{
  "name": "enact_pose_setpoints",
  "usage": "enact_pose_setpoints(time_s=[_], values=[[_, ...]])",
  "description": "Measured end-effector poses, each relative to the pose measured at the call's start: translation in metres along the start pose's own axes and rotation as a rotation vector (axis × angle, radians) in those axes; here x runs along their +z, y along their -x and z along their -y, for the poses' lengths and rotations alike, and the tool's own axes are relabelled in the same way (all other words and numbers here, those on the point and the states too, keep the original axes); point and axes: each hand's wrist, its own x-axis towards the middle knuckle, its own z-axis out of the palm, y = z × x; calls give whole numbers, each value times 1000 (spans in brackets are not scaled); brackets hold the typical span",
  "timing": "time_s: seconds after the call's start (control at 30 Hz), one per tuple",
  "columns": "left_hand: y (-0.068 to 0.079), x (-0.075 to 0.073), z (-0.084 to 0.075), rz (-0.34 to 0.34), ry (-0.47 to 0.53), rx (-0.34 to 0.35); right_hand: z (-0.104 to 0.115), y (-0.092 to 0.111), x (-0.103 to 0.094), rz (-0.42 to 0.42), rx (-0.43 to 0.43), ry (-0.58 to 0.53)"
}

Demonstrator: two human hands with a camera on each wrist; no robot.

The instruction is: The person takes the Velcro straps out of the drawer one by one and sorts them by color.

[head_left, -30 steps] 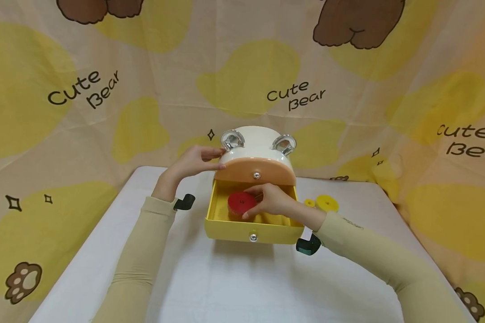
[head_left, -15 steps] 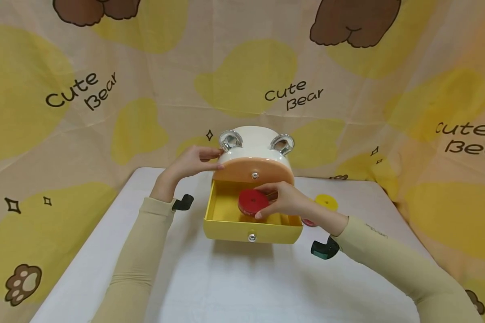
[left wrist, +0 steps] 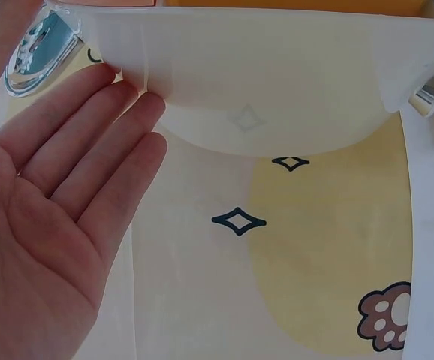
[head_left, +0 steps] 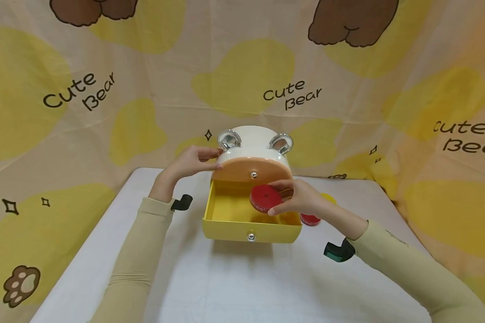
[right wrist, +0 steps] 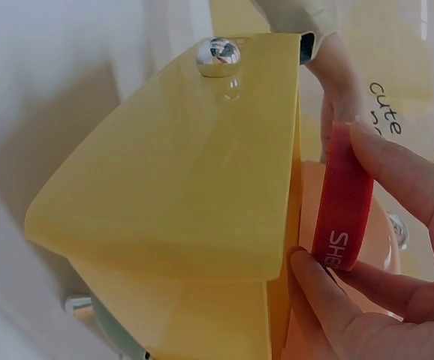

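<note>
A small chest with a white rounded top (head_left: pixel 256 141) and silver ears stands on the table, its lower yellow drawer (head_left: pixel 252 229) pulled out. My right hand (head_left: pixel 303 197) pinches a roll of red tape (head_left: pixel 266 198) between thumb and fingers, over the right part of the drawer. In the right wrist view, white lettering shows on the roll's edge, just past the drawer's rim. My left hand (head_left: pixel 187 162) rests against the chest's left side below the ear. Its fingers (left wrist: pixel 119 176) lie straight, with fingertips at the white wall in the left wrist view.
Right of the drawer lie another red roll (head_left: pixel 310 220) and a yellow roll (head_left: pixel 329 197), partly hidden by my right hand. The closed orange upper drawer (head_left: pixel 242 170) has a silver knob. A bear-printed cloth (head_left: pixel 174 67) hangs behind the white table (head_left: pixel 234 287).
My right hand has lifted the red roll from the left-middle of the drawer and moved it right and up. The other red roll has come into view. My left hand stays put.
</note>
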Motion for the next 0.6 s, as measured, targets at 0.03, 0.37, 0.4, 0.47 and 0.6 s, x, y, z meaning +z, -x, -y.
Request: enact_pose_setpoints(time_s=[0.03, 0.37, 0.4, 0.47, 0.6], values=[[0, 0, 0, 2, 2, 0, -1, 1, -1, -2, 5, -4], [3, 0, -5, 6, 9, 8, -15, 16, -17, -24, 64, -42], [3, 0, -5, 7, 8, 6, -16, 18, -19, -29, 70, -44], [1, 1, -1, 6, 6, 5, -20, 22, -22, -39, 77, -55], [0, 0, 0, 9, 12, 0, -26, 28, -29, -57, 72, -70]])
